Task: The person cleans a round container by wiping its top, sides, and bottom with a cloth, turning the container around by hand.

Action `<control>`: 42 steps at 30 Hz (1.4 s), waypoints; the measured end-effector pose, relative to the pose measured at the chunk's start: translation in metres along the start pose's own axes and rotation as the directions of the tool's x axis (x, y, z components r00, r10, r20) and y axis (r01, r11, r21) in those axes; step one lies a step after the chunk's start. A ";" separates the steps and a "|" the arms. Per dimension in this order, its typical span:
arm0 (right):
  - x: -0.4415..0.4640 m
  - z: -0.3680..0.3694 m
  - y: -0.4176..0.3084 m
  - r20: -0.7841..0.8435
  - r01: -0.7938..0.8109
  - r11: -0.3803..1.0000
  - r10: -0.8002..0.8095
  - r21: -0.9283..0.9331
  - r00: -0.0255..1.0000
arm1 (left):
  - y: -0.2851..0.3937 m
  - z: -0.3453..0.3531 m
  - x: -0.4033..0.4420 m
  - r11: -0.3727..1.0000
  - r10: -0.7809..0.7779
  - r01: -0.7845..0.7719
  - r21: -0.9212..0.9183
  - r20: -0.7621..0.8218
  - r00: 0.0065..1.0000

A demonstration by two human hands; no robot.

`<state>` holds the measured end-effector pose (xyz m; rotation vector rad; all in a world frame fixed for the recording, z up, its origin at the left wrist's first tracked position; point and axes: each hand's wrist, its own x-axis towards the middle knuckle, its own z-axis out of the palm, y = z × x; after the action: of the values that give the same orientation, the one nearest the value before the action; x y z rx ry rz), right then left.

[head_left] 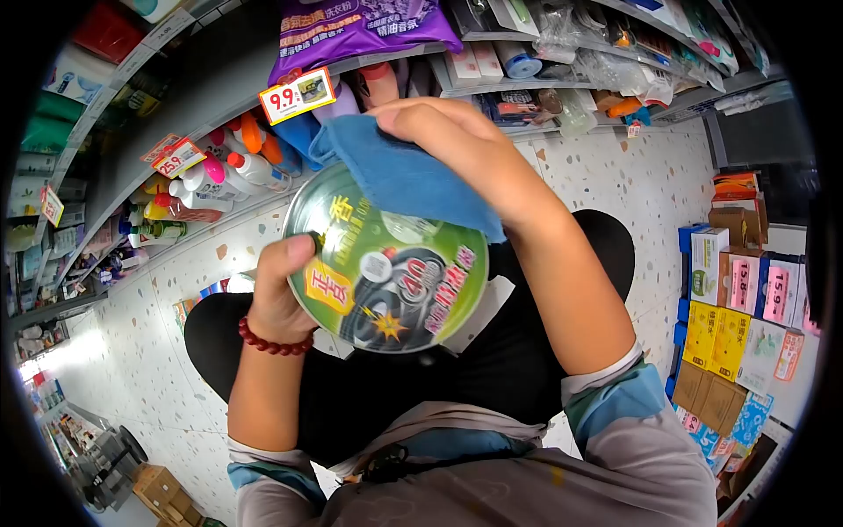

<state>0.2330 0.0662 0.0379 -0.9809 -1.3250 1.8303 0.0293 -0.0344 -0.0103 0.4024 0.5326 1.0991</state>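
Steadying the round container (378,263) calls for a firm but gentle pinch, I judge: enough to stop it turning under the cloth, without bending its rim. The blue cloth (413,184) lies across the upper right part of the printed face and hangs over the edge, so light, even pressure with the fabric spread flat would suit it better than a bunched corner. A bump in the cloth could snag at the rim, and a hard push on that side could tip the container, since my hold is on the opposite side.

My left hand (279,294) is closed on the lower left rim, thumb over the top edge, the other fingers hidden underneath; I cannot tell how far they reach. My right hand (465,145) is closed on the cloth, thumb bent over it near the far rim; the fingertips are out of sight, so I cannot tell whether any touch the container directly.

The container is above my lap, over my dark trousers (439,386), with its label facing up and the shelf bottles (257,171) beyond its far left side.
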 end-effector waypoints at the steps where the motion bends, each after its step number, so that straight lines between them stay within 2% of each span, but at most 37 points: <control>1: 0.000 0.003 -0.001 -0.037 0.003 1.000 -0.004 -0.016 0.999 | -0.005 0.001 0.003 0.993 0.030 -0.034 -0.116 -0.036 0.999; 2: 0.004 0.003 0.005 -0.078 0.014 0.993 -0.023 -0.114 0.997 | -0.007 0.003 0.006 0.990 0.061 -0.079 -0.121 -0.149 0.987; 3: 0.005 0.005 0.009 -0.081 0.013 0.993 -0.022 -0.115 0.996 | -0.008 0.012 0.010 0.978 0.074 -0.113 -0.177 -0.213 0.974; 5: 0.004 0.012 0.015 0.040 0.331 0.897 -0.335 -0.291 0.941 | -0.008 -0.001 0.012 0.963 0.095 -0.165 -0.211 -0.304 0.948; 6: 0.000 0.017 0.011 0.044 0.354 0.837 -0.370 -0.418 0.928 | -0.006 -0.001 0.013 0.957 0.121 -0.191 -0.217 -0.296 0.947; 7: -0.001 0.023 0.018 0.056 0.483 0.724 -0.528 -0.493 0.848 | -0.005 0.001 0.016 0.951 0.146 -0.214 -0.223 -0.286 0.947; 8: -0.002 0.029 0.025 0.066 0.577 0.583 -0.668 -0.573 0.741 | -0.004 0.006 0.018 0.945 0.165 -0.252 -0.208 -0.363 0.917; 9: 0.000 0.032 0.031 0.058 0.602 0.534 -0.717 -0.593 0.694 | 0.000 0.006 0.016 0.946 0.123 -0.218 -0.240 -0.356 0.926; 11: 0.004 0.039 0.041 0.056 0.635 0.413 -0.810 -0.653 0.584 | 0.001 0.003 0.015 0.953 0.137 -0.211 -0.219 -0.309 0.941; 14: 0.012 0.030 0.038 0.095 0.663 0.309 -0.861 -0.682 0.499 | 0.004 0.005 0.013 0.961 0.103 -0.162 -0.225 -0.250 0.963; 15: 0.015 0.021 0.033 0.095 0.669 0.389 -0.818 -0.633 0.567 | 0.006 -0.001 0.011 0.962 0.099 -0.157 -0.224 -0.252 0.963; 16: 0.016 0.014 0.029 0.083 0.612 0.621 -0.666 -0.490 0.741 | 0.010 -0.010 0.008 0.975 0.163 -0.191 -0.117 -0.211 0.964; 17: 0.016 0.009 0.026 0.069 0.524 0.765 -0.540 -0.375 0.839 | 0.011 -0.015 0.007 0.974 0.221 -0.226 -0.011 -0.161 0.962; 18: 0.018 0.007 0.026 0.059 0.440 0.856 -0.442 -0.270 0.895 | 0.014 -0.011 0.006 0.973 0.224 -0.226 -0.034 -0.072 0.972; 20: 0.022 0.009 0.034 0.036 0.422 0.882 -0.424 -0.211 0.905 | 0.010 -0.001 0.007 0.968 0.239 -0.246 -0.042 -0.129 0.962; 22: 0.019 0.015 0.030 -0.027 0.260 0.940 -0.272 -0.219 0.962 | 0.007 0.000 0.008 0.967 0.238 -0.249 -0.043 -0.181 0.954; 23: 0.017 0.019 0.033 -0.028 0.256 0.941 -0.268 -0.221 0.963 | 0.006 -0.002 0.010 0.968 0.230 -0.248 -0.048 -0.237 0.944; 25: 0.011 0.028 0.038 -0.050 0.424 0.817 -0.479 -0.391 0.877 | 0.006 -0.004 0.011 0.966 0.225 -0.251 -0.055 -0.294 0.929; 26: 0.006 0.032 0.037 -0.021 0.477 0.757 -0.541 -0.447 0.841 | 0.005 -0.002 0.012 0.964 0.222 -0.258 -0.056 -0.360 0.906; 27: 0.006 0.038 0.044 -0.019 0.478 0.757 -0.541 -0.446 0.841 | 0.005 0.000 0.013 0.963 0.216 -0.264 -0.057 -0.423 0.880; 28: 0.008 0.047 0.053 -0.043 0.547 0.556 -0.725 -0.627 0.687 | 0.004 0.003 0.014 0.961 0.207 -0.262 -0.083 -0.410 0.888; 30: 0.001 0.060 0.062 -0.047 0.596 0.383 -0.864 -0.705 0.501 | 0.003 0.001 0.015 0.958 0.201 -0.264 -0.113 -0.392 0.898; 31: -0.005 0.068 0.064 -0.047 0.597 0.386 -0.863 -0.703 0.503 | 0.003 0.000 0.015 0.954 0.195 -0.264 -0.142 -0.374 0.907; 33: -0.011 0.079 0.069 0.002 0.452 0.268 -0.859 -0.851 0.512 | 0.000 0.007 0.019 0.949 0.199 -0.275 -0.156 -0.382 0.902; 35: -0.005 0.076 0.068 0.041 0.428 0.215 -0.856 -0.878 0.515 | -0.002 0.010 0.022 0.932 0.236 -0.326 -0.161 -0.413 0.880; 36: 0.005 0.070 0.063 0.045 0.466 0.213 -0.875 -0.859 0.483 | -0.001 0.000 0.018 0.932 0.218 -0.254 -0.260 -0.159 0.963; 38: 0.032 0.051 0.058 0.009 0.560 0.234 -0.918 -0.795 0.396 | 0.004 0.007 0.016 0.947 0.168 -0.208 -0.244 -0.174 0.970; 39: 0.039 0.037 0.054 0.011 0.560 0.234 -0.917 -0.795 0.398 | 0.004 0.009 0.016 0.960 0.115 -0.157 -0.233 -0.186 0.976; 41: 0.041 0.012 0.037 0.188 0.574 0.401 -0.681 -0.714 0.708 | 0.005 0.011 0.013 0.961 0.077 -0.110 -0.255 -0.136 0.988; 42: 0.038 0.013 0.017 -0.010 0.192 0.898 -0.214 -0.397 0.977 | 0.006 0.019 0.013 0.964 0.073 -0.121 -0.235 -0.203 0.976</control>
<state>0.2017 0.0883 0.0174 -1.0389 -1.7352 1.3979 0.0407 -0.0210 0.0061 0.1050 0.5426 1.2913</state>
